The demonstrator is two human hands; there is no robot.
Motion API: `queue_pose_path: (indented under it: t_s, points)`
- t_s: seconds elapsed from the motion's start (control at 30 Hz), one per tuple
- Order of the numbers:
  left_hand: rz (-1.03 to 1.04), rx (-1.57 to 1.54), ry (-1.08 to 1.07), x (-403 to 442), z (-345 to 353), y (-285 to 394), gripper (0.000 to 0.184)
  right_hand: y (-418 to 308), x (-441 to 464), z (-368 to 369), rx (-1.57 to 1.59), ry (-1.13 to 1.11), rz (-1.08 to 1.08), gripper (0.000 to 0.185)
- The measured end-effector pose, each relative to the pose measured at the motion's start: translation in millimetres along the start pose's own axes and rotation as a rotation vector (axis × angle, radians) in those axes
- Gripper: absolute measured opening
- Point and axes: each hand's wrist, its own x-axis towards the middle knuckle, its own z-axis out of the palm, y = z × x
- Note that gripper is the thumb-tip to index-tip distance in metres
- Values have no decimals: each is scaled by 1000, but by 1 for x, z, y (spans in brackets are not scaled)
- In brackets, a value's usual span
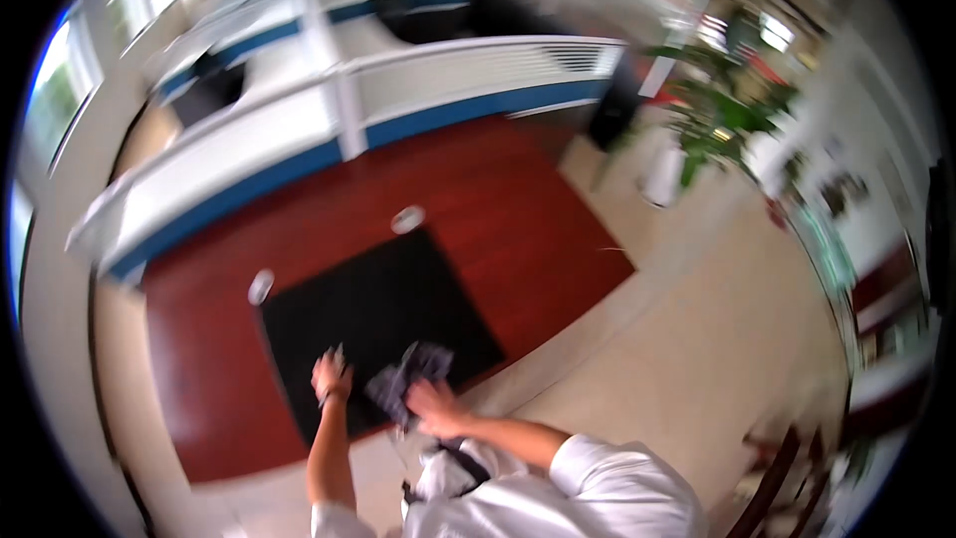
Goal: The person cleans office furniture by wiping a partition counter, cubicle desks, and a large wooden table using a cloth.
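My right hand grips a crumpled dark grey-purple cloth, which rests on the lower right part of a black desk mat. To its left, my left hand is over the mat near its left edge. A small greyish spot shows by the left fingertips, too blurred to name, and how those fingers are bent is unclear. The mat lies on a dark red wooden desk.
Two white round holes or caps sit by the mat's far corners. A white and blue partition borders the desk's far side. A potted plant stands at right, and a dark wooden chair at lower right.
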Motion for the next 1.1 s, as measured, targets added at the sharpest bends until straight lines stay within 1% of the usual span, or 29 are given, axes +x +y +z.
queue_pose_path:
  t_s: [0.03,0.07,0.1,0.13,0.17,0.2,0.27,0.3,0.33,0.37,0.4,0.47,0.5,0.53,0.57,0.6,0.63,0.67,0.7,0.73,0.77,0.8,0.87,0.93,0.97,1.0,1.07,1.1]
  points:
    - [94,399,-126,19,55,-35,39,-1,-1,8,12,-17,30,68]
    - [238,780,-214,36,107,-67,31,2,3,13,38,-147,71,75]
    - [77,363,-249,41,95,-66,27,1,10,13,76,-218,84,80]
    - [-97,-207,-223,44,80,-63,28,4,14,25,75,-189,69,83]
    - [-234,-630,-141,46,63,-59,33,2,19,23,97,-207,72,84]
    - [-123,-427,-99,47,35,-28,38,2,23,25,122,-189,81,86]
    - [-71,-485,-102,74,43,-10,38,2,32,33,121,-180,74,87]
    - [-62,-549,-165,89,44,9,41,3,37,25,168,-203,84,88]
    - [39,-587,-141,105,50,21,41,1,48,24,218,-229,97,89]
    - [62,-650,-170,118,53,43,41,1,52,26,245,-214,102,90]
    - [77,-712,-202,127,57,65,41,2,54,32,222,-150,86,91]
    - [257,-644,-136,136,78,93,42,-1,59,41,172,-128,95,92]
    - [183,-679,-330,127,53,118,46,-4,62,46,152,-70,95,94]
    - [272,-521,-332,119,37,138,50,-4,65,53,118,-41,103,94]
    - [282,-502,-364,112,29,150,51,-3,64,48,121,-6,117,87]
    - [263,-556,-463,106,25,153,45,-4,69,40,139,27,110,80]
    - [325,-595,-436,91,18,148,34,-8,69,17,59,86,104,76]
    - [483,-436,-301,72,-2,143,27,-14,71,1,72,106,87,72]
    - [505,-416,-253,53,-8,125,24,-20,68,-6,96,89,93,69]
    - [437,-300,-258,34,-13,118,24,-24,64,-13,102,63,110,66]
    - [467,-248,-197,15,-12,106,26,-21,62,-18,106,56,122,62]
    - [438,-274,-253,10,-13,81,32,-22,80,-21,-3,-41,144,49]
    - [481,-368,-169,-28,-20,59,41,-39,81,-4,-58,41,246,45]
    - [485,-230,-80,-60,-16,41,47,-48,75,12,-82,-91,264,48]
    - [467,-214,-109,-75,-16,32,48,-58,75,13,-65,-161,280,51]
    - [440,-197,-104,-91,-16,25,49,-69,71,21,-79,-193,245,51]
    - [389,-212,-82,-112,-7,13,53,-84,62,42,-152,-91,248,55]
    - [359,-214,-119,-123,-12,15,56,-95,56,39,-106,-104,250,57]
